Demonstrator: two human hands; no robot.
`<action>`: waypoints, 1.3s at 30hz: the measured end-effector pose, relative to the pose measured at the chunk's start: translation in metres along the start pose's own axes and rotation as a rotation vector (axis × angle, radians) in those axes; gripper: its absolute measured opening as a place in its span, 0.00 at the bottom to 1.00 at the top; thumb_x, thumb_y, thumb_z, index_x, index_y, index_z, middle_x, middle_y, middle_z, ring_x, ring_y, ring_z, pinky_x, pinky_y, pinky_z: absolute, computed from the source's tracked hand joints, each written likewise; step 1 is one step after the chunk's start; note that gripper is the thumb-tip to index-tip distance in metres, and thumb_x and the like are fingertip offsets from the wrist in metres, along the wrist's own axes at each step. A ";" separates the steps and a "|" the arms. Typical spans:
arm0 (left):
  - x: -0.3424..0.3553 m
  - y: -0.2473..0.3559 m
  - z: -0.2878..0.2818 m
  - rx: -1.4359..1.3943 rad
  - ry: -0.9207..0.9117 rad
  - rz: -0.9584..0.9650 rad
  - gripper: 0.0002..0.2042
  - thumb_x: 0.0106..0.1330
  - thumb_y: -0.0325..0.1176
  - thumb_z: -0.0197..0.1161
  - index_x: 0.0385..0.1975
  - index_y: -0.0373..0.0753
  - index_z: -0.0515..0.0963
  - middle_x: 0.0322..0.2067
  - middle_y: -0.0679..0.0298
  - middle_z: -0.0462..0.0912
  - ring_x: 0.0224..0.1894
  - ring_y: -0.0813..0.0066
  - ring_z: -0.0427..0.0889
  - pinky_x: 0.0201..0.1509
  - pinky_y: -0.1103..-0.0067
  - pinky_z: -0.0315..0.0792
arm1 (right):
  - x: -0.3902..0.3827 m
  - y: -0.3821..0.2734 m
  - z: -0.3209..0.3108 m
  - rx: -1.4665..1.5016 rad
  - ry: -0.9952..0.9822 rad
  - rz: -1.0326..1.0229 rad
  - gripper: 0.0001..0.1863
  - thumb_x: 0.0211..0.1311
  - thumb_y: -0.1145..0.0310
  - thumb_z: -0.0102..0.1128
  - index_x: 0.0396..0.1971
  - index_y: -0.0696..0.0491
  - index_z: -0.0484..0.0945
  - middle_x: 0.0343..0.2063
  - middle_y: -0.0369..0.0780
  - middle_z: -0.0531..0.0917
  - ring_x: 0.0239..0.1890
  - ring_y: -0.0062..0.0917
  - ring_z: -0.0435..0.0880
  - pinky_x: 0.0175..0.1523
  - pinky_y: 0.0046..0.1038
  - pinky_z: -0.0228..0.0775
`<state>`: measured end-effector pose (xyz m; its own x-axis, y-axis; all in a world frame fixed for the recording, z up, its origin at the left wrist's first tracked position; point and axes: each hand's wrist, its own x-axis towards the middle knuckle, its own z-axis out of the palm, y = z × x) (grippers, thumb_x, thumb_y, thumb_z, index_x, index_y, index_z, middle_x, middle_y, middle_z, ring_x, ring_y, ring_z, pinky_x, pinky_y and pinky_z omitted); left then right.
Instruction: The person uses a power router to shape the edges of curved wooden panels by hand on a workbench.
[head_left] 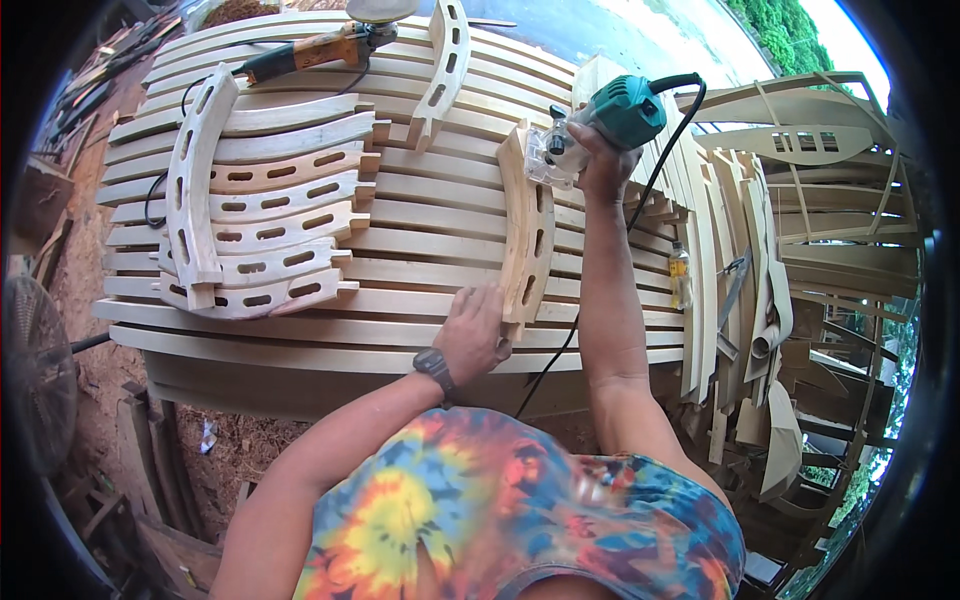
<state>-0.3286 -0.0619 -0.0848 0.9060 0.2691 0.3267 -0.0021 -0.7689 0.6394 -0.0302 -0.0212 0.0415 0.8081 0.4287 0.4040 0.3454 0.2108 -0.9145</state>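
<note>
A curved, slotted wooden slat lies across the bench of long pale boards in front of me. My left hand, with a watch on its wrist, grips the slat's near end. In my right hand is a teal trim router, its clear base at the slat's far end; the bit is hidden. The router's black cord runs back past my right forearm. To the left, several similar slotted slats lie side by side, with another slat laid across them. One more slat rests beyond.
An orange and black angle grinder lies at the far left of the boards. A small yellow-labelled bottle stands at the right edge. Stacked boards and cut wooden panels fill the right side. A fan is at far left.
</note>
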 end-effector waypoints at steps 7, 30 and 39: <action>0.001 0.001 0.000 0.028 0.001 0.006 0.41 0.55 0.39 0.68 0.66 0.22 0.60 0.60 0.39 0.73 0.66 0.47 0.71 0.74 0.53 0.58 | 0.019 0.009 0.010 0.039 -0.009 -0.001 0.16 0.39 0.72 0.75 0.32 0.58 0.84 0.29 0.36 0.86 0.30 0.24 0.84 0.44 0.29 0.77; 0.025 0.031 -0.030 -0.046 0.035 -0.101 0.54 0.56 0.55 0.73 0.71 0.21 0.53 0.61 0.35 0.70 0.64 0.42 0.71 0.71 0.56 0.61 | -0.025 -0.034 -0.103 -0.187 0.192 -0.221 0.35 0.42 0.87 0.72 0.56 0.58 0.76 0.47 0.41 0.85 0.49 0.29 0.86 0.59 0.34 0.78; 0.112 0.051 -0.049 -0.157 -0.142 -0.532 0.47 0.55 0.33 0.65 0.74 0.25 0.49 0.51 0.32 0.79 0.49 0.36 0.82 0.56 0.57 0.77 | -0.168 -0.059 -0.245 -0.051 0.396 -0.127 0.41 0.41 0.85 0.64 0.64 0.60 0.70 0.55 0.46 0.80 0.60 0.39 0.80 0.70 0.45 0.68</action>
<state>-0.2482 -0.0428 0.0180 0.8476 0.5064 -0.1584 0.4166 -0.4503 0.7897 -0.0699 -0.3209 0.0217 0.8750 0.0291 0.4833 0.4695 0.1924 -0.8617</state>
